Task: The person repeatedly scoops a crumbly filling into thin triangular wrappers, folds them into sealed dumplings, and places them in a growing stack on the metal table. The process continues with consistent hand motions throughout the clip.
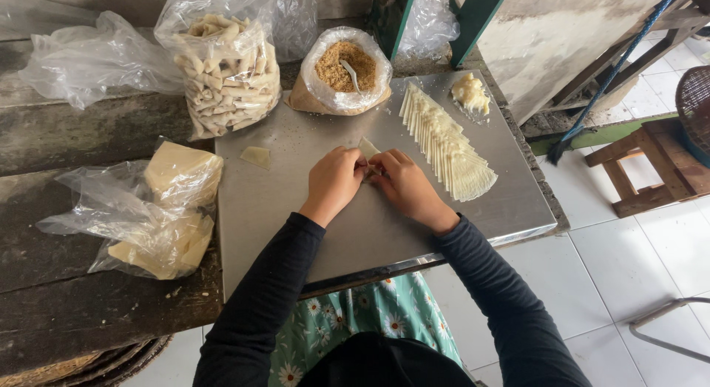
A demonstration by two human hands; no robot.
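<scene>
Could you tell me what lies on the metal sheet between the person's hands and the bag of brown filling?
Only bare metal sheet lies there in the head view, besides the wrapper tip poking from the hands toward the filling bag.

Metal sheet [296,209] on wooden bench [89,298], both hands at its middle on a wrapper [367,146], fanned wrapper stack [447,146] right, filling bag [342,69] behind, rolled-pieces bag [229,72] behind left, wrapper packets [166,209] left.
</scene>
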